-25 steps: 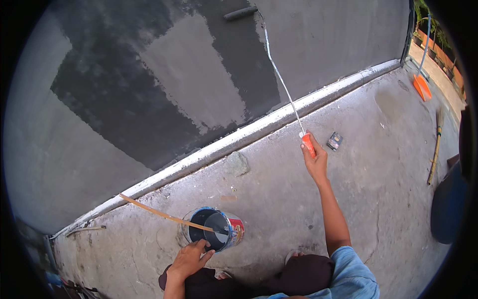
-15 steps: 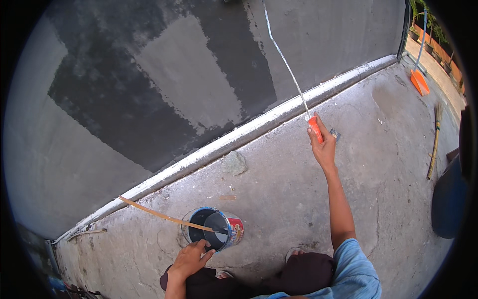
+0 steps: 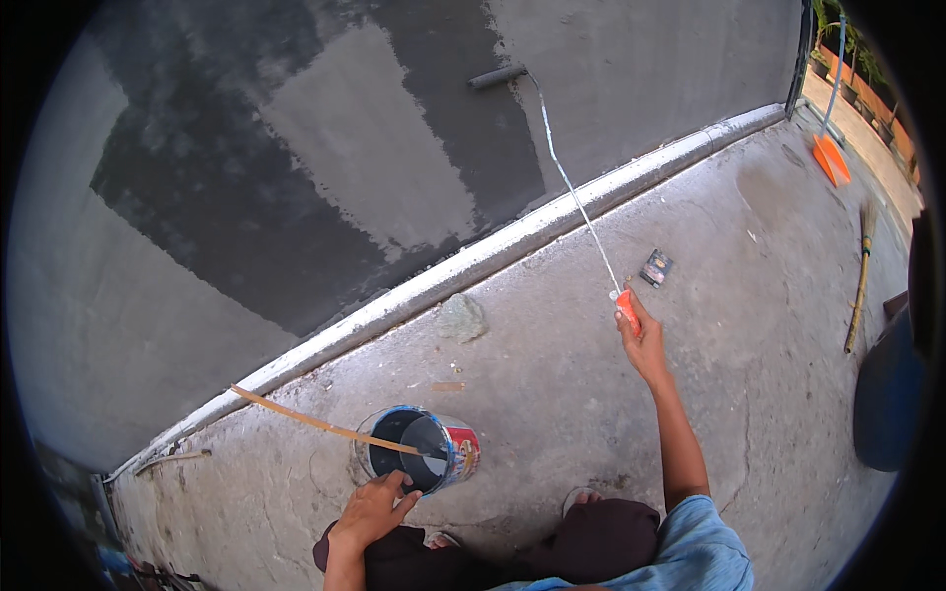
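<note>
My right hand point(image 3: 642, 340) grips the orange handle point(image 3: 628, 312) of a paint roller; its long bent frame reaches up to the grey roller sleeve point(image 3: 493, 79), on the wall beside a dark, freshly coated stripe point(image 3: 434, 98). My left hand point(image 3: 370, 512) has its fingers over the near rim of a paint bucket point(image 3: 463, 448) with dark contents. A long thin wooden stick point(image 3: 305, 417) lies across the bucket, one end inside it.
A white-streaked ledge point(image 3: 453, 271) runs along the wall's foot. On the concrete lie a rag-like lump point(image 3: 460, 317), a small box point(image 3: 657, 267) and a straw broom point(image 3: 861, 286). An orange dustpan point(image 3: 830, 160) stands right; a blue barrel point(image 3: 887, 399) is nearby.
The roller went up out of view, then came back down, now lower on the wall than at first. My right hand moved up, then down and right. My left hand stayed at the bucket.
</note>
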A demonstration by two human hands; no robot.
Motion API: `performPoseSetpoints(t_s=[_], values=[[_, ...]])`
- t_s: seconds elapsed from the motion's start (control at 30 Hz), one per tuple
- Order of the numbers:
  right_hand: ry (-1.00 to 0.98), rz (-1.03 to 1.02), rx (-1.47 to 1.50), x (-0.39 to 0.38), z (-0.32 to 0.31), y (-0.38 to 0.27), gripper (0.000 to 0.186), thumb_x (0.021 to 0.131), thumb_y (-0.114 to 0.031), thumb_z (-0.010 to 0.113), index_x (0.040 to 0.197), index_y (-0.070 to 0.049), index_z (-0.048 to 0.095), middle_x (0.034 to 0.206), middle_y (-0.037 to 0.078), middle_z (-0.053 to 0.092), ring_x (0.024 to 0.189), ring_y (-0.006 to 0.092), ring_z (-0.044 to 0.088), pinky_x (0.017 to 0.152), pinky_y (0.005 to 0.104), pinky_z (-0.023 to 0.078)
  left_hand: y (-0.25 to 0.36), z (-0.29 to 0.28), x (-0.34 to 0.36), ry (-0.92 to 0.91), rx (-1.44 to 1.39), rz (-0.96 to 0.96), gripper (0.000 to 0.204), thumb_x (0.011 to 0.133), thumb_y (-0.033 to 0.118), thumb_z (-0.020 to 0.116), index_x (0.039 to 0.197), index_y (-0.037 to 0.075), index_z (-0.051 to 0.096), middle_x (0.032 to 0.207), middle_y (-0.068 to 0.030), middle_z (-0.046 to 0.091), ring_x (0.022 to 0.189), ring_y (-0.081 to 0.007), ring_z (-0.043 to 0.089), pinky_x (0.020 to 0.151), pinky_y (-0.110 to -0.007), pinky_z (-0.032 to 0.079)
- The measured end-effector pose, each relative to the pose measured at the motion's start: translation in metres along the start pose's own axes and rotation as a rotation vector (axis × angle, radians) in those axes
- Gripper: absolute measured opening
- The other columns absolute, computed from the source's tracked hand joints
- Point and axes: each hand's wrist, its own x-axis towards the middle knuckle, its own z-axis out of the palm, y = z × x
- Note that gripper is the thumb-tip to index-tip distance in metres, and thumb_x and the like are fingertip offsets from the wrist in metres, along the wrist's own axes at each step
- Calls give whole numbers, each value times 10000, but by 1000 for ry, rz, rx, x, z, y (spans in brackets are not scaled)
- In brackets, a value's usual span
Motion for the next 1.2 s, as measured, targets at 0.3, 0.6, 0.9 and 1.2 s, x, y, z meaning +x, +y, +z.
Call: performPoseSetpoints(t_s=[0.3, 0.6, 0.9, 1.2], values=[[92, -296, -73, 65, -10, -64, 540, 1000, -162, 559, 1512, -99, 397, 1333, 258, 590, 1135, 284, 651, 909, 345, 494, -1, 2, 3, 9, -4, 12, 322, 941, 336, 642, 1076, 50, 581, 881, -169, 702, 870, -360, 681, 770, -454, 526], [130, -294, -261, 38, -20, -14, 518, 1013, -211, 517, 1514, -144, 403, 922, 240, 663, 673, 243, 611, 683, 368, 479, 3, 3, 3, 20, -9, 12, 313, 939, 326, 647, 1076, 53, 581, 887, -174, 702, 872, -356, 683, 767, -453, 528], [49, -62, -383, -10, -36, 42, 534, 997, -237, 533, 1512, -176, 404, 707, 229, 571, 584, 301, 547, 609, 384, 456, 4, 0, 5, 4, -9, 4, 321, 939, 333, 642, 1074, 48, 580, 885, -175, 703, 872, -361, 681, 774, -454, 522], [107, -109, -269, 16, -22, 6, 519, 991, -230, 545, 1494, -162, 435, 682, 231, 579, 562, 292, 559, 606, 390, 458, 8, 3, 5, -46, -10, -57, 356, 941, 396, 639, 1076, 70, 590, 985, -137, 715, 929, -343, 683, 812, -444, 526]])
